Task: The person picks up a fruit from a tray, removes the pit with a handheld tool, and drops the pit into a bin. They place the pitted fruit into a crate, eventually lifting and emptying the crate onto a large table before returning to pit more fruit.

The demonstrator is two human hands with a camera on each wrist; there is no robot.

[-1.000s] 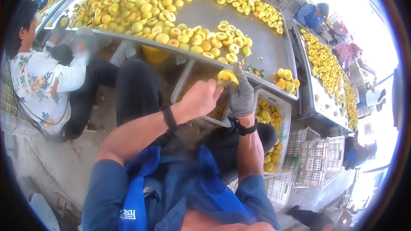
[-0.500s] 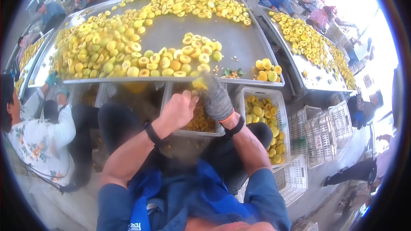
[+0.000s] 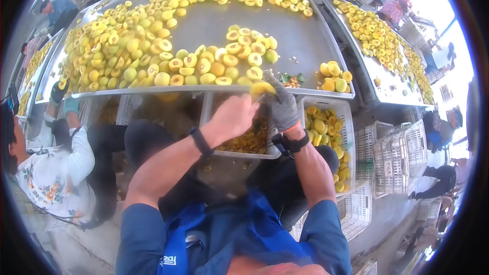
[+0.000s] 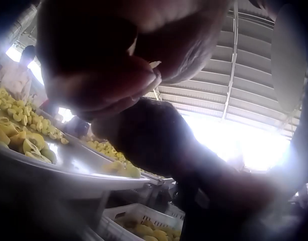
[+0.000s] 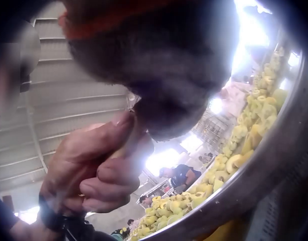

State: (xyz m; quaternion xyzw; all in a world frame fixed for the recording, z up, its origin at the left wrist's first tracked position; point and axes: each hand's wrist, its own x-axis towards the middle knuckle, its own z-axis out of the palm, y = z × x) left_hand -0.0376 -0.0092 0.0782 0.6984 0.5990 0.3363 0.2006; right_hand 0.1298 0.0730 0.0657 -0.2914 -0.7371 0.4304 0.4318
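Observation:
My gloved right hand point(image 3: 282, 106), in grey knit with an orange cuff, holds a yellow peach half point(image 3: 261, 89) by the table's front edge. Up against the fruit is my bare left hand point(image 3: 235, 115), its fingers curled. The right wrist view shows the left hand point(image 5: 101, 168) with thumb and forefinger pinched on a small slim object, mostly hidden. There the dark glove point(image 5: 159, 75) covers the peach. In the left wrist view the curled left fingers point(image 4: 109, 83) loom close, with the gloved right hand point(image 4: 144, 135) behind.
A metal table point(image 3: 214, 30) carries a large heap of peach halves point(image 3: 127, 51), with a small group point(image 3: 335, 77) at its right corner. Below stand a crate of scraps point(image 3: 244, 140) and a white crate point(image 3: 347, 122) of peach halves. A person point(image 3: 56, 173) sits at left; empty crates point(image 3: 397, 158) stand right.
The head view has tilted and swung, so the table sits lower than a second ago. Both hands stay together at the peach half, which was blurred half a second ago and shows more plainly now.

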